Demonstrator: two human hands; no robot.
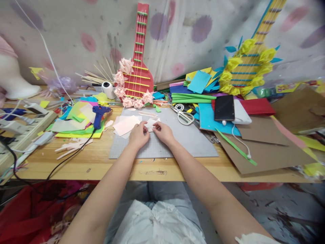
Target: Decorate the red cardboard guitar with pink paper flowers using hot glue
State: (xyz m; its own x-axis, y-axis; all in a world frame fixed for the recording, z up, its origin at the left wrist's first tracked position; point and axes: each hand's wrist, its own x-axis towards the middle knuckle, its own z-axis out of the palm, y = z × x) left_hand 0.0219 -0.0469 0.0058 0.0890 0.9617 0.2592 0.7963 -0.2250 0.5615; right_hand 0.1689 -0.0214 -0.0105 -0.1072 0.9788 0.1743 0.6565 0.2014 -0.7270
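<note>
Between my two hands is a small piece of pale paper [151, 124], held just over the grey cutting mat [188, 142]. My left hand [138, 136] pinches its left side, and my right hand [164, 133] grips the right side with curled fingers. Pale pink paper sheets [125, 125] lie on the mat beside my left hand. Scissors [186, 117] with pale handles rest at the mat's upper right. Behind the mat stands a red cardboard guitar [138, 79] with pink paper flowers on its body.
A blue glue gun [99, 117] sits on coloured paper at left, its black cord trailing off the table. A power strip [24, 135] is further left. To the right lie a phone [224, 107], brown cardboard [266, 149] and a yellow paper-flowered guitar [245, 67].
</note>
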